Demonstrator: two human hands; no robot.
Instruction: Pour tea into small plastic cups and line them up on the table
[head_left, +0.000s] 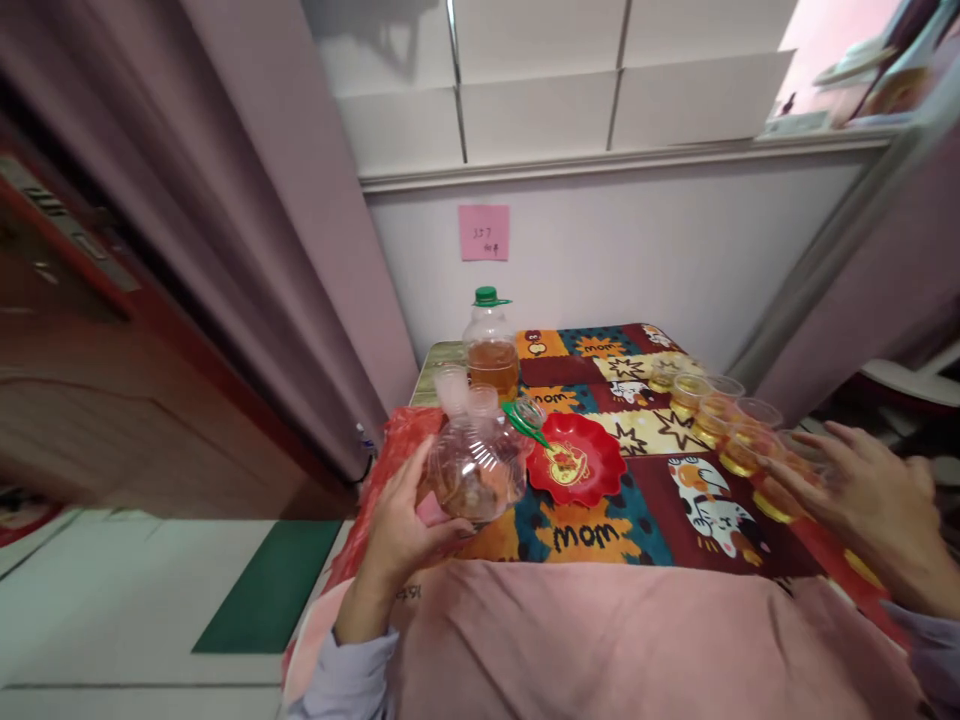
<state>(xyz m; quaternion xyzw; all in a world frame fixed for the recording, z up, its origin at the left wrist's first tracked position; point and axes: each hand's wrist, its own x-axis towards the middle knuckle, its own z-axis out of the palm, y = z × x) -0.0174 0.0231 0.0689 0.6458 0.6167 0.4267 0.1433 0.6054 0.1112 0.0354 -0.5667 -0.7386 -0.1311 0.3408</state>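
Note:
My left hand (405, 520) is wrapped round a clear, ridged plastic bottle (480, 470) with a green ring at its neck. The bottle leans to the right, its uncapped mouth close to the rim of a red scalloped dish (607, 465). Something pink shows beside my left thumb. Over on the right, my right hand (870, 490) is open, fingers spread, beside a row of clear plastic cups (739, 455) with yellow liquid in them. Whether its fingertips touch the nearest cups I cannot tell. Clear plastic cups (451, 388) appear just behind the bottle.
At the back of the table stands a larger bottle (491, 350) of amber liquid with a green cap. A patterned cloth (585, 535) covers the table, with red plastic film (382, 470) along its left edge. Pink fabric (600, 630) lies in front of me. A wall rises behind.

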